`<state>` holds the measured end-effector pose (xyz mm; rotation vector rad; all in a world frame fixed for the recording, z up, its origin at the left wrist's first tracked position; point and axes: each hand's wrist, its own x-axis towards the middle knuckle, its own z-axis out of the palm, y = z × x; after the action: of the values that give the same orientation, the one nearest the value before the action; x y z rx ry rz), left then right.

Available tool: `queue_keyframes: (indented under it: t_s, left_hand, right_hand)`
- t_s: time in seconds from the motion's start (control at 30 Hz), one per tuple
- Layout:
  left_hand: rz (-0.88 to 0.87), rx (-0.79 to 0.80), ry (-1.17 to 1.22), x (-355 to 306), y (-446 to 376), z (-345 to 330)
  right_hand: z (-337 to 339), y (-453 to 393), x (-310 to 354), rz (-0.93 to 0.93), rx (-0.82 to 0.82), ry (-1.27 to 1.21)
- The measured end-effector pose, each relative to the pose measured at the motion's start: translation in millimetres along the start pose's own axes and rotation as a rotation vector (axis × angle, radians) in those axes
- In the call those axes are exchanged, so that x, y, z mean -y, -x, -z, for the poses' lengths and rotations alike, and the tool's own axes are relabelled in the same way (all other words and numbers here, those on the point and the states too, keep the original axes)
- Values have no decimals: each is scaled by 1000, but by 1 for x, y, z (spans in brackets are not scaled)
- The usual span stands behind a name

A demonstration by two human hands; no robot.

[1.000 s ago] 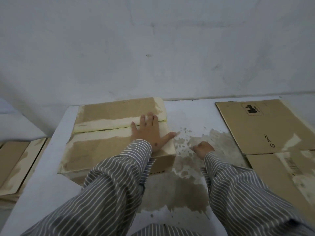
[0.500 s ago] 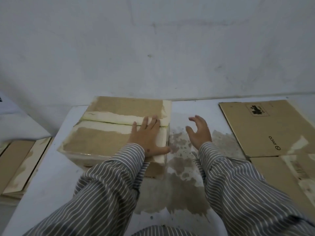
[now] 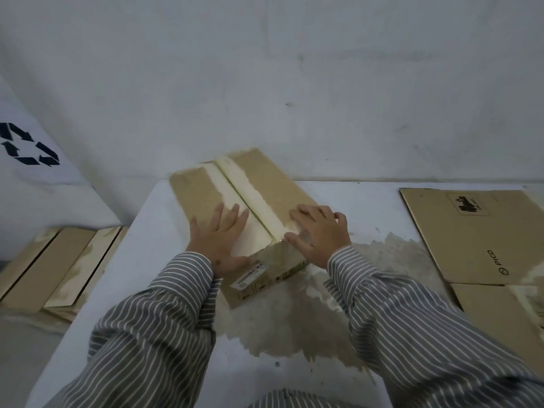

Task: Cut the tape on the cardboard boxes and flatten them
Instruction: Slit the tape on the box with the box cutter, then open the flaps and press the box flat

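Brown cardboard box (image 3: 259, 184) at table (image 3: 123, 290) centre, skewed, seam running 11–5 o'clock w/ torn pale tape (image 3: 250, 189) strip. Left hand (image 3: 219, 240) flat, fingers straight, pressing left flap. Right hand (image 3: 319, 231) fingers spread, lightly bent, resting on right flap. Flattened cardboard sheets (image 3: 471, 231) at 3 o'clock.

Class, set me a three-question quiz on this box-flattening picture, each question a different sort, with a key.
1. True or false: both hands rest on the box.
2. Which hand lies left of the box's centre seam: A) left hand B) right hand?
3. Fill in: the flat cardboard at the table's right edge is printed "____".

Key: 1 true; 2 A; 3 PICO.
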<state>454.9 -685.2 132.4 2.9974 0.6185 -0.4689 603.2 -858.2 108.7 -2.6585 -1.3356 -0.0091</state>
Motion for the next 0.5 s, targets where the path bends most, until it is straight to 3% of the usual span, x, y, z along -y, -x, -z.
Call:
queue_keyframes:
  t_s: [0.2,0.33,0.5]
  left_hand:
    - [34,-18,17,3,13,-11]
    - [32,-142,-3,-1,12,-22]
    - [17,-184,-9,0,11,-26]
  right_hand:
    - [-15,26,13,116,-376,68]
    - [-20,17,14,299,-259,70]
    - [-20,16,19,277,-118,108]
